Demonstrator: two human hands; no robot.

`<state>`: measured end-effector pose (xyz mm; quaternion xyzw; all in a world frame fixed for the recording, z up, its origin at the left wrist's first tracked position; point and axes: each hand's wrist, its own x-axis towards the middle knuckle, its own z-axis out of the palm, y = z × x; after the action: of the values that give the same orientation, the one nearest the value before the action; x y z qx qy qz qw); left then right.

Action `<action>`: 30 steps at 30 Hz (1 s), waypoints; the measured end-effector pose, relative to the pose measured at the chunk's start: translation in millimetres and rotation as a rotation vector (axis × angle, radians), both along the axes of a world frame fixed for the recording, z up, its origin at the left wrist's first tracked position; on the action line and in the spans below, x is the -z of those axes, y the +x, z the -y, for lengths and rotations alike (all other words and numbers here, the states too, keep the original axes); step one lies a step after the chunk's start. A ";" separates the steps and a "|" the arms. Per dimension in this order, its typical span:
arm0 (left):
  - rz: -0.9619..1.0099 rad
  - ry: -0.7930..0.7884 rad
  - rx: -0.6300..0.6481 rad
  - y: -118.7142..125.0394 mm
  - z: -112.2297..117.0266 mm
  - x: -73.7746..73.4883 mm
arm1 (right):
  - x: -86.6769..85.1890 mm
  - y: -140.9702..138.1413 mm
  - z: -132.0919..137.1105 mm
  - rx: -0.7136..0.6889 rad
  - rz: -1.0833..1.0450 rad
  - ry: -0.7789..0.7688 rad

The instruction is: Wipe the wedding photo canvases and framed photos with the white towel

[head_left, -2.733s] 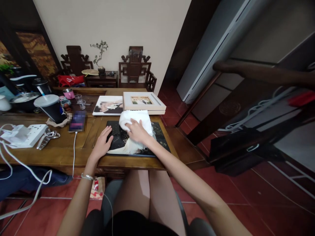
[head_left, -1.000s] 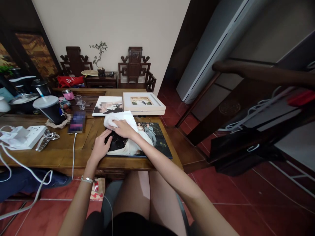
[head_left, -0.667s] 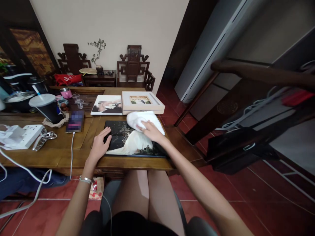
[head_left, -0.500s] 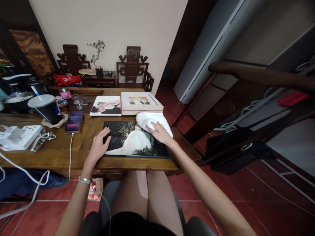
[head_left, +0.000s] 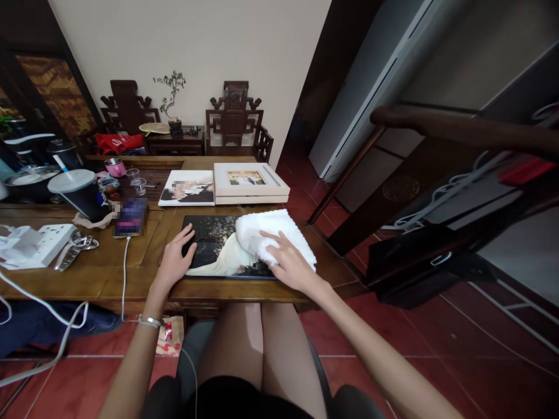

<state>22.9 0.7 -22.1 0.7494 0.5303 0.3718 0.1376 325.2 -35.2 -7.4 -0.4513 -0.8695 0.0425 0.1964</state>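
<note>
A dark photo album [head_left: 212,241] with a white-gowned figure on its cover lies flat near the table's front edge. My left hand [head_left: 176,256] rests at its left edge, fingers spread and touching the cover. On the right half of the album a white towel [head_left: 279,224] is bunched, covering part of the picture and hanging past the right edge. My right hand [head_left: 288,262] grips a fold of this towel and presses it against the cover. The album's right end is hidden under towel and hand.
Behind the album lie a white photo book [head_left: 187,187] and a cream box [head_left: 251,183] with a framed picture. To the left are a phone [head_left: 131,216] on a charging cable, a lidded cup [head_left: 81,195] with a straw, and a power strip [head_left: 39,244].
My right hand has drawn the towel toward me and slightly right across the album, from its far edge down over the picture. My left hand has stayed in place.
</note>
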 end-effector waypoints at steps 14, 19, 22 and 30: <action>-0.035 -0.038 0.022 -2.3 -2.4 7.3 | -4.8 -15.6 24.0 0.009 0.053 -0.006; -0.052 -0.045 0.036 -3.2 -4.8 11.0 | -15.1 -15.0 63.9 -0.167 0.035 -0.091; -0.050 -0.049 0.046 -4.6 -6.6 13.2 | -16.3 -12.1 45.5 -0.164 0.015 -0.098; -0.063 -0.156 0.047 -4.6 -2.9 8.2 | -12.4 -12.2 -60.2 0.080 0.087 -0.026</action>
<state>18.2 3.6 -30.3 0.7598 0.5441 0.3023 0.1876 313.1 25.0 4.9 -0.4897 -0.8578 0.0261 0.1541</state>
